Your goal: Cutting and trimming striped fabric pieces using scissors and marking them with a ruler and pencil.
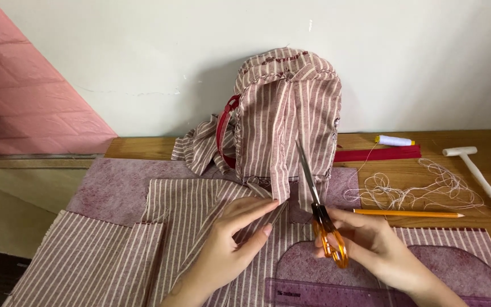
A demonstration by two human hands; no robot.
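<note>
Both hands busy: left hand (pixel 231 230) pinches the striped strap (pixel 279 170) taut, right hand (pixel 370 244) grips orange scissors (pixel 322 219); I'd snip close and slow.

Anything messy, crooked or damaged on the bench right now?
One thing: a loose tangle of white thread sprawls over the wooden table beside the pencil, unwound from the spool. Otherwise nothing looks damaged; the left hand pinches a striped strap while the right hand holds orange scissors.

Left hand (pixel 231 241) and right hand (pixel 373 244) bare, no sleeves, rings or watch.
</note>
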